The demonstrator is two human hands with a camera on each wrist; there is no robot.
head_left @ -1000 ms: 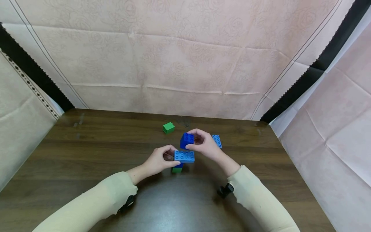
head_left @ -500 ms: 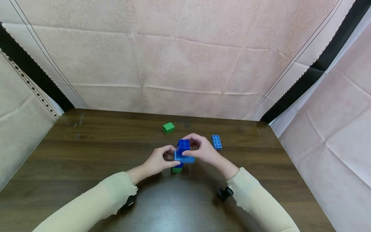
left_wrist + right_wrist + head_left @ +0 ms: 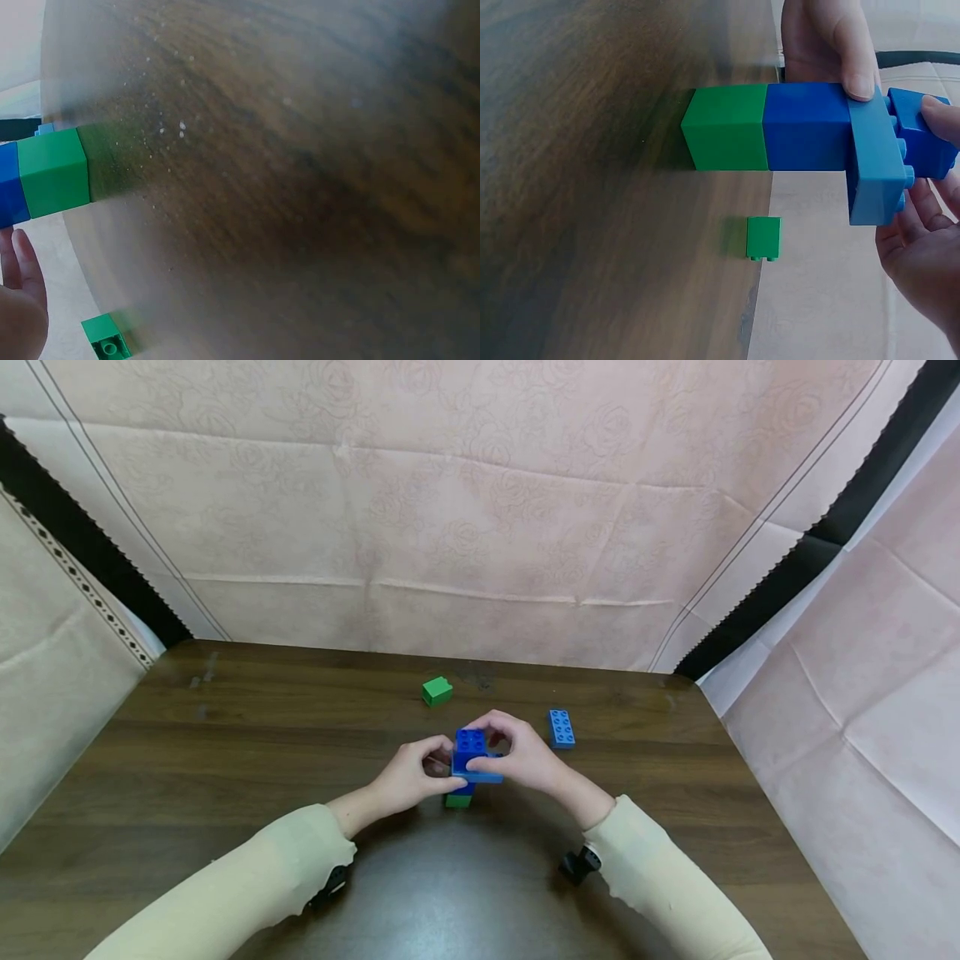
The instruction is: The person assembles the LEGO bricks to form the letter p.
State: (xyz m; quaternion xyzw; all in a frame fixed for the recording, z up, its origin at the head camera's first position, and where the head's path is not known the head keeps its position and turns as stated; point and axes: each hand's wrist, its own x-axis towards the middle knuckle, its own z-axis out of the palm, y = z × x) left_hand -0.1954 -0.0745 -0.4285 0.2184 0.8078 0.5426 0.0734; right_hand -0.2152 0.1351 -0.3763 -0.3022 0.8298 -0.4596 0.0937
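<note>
Head view, dead centre: the right hand (image 3: 521, 758) pinches the upper dark-blue brick (image 3: 470, 742) over the left end of the light-blue brick (image 3: 487, 777) (long axis left-to-right), which the left hand (image 3: 408, 777) grips.

head: high, forward-down, farther | wrist views: low, close, rolled sideways | both wrists share green bottom brick (image 3: 729, 129)

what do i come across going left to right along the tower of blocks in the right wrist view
Green block → lower dark blue block → light blue block → upper dark blue block, which the right hand holds.
</note>
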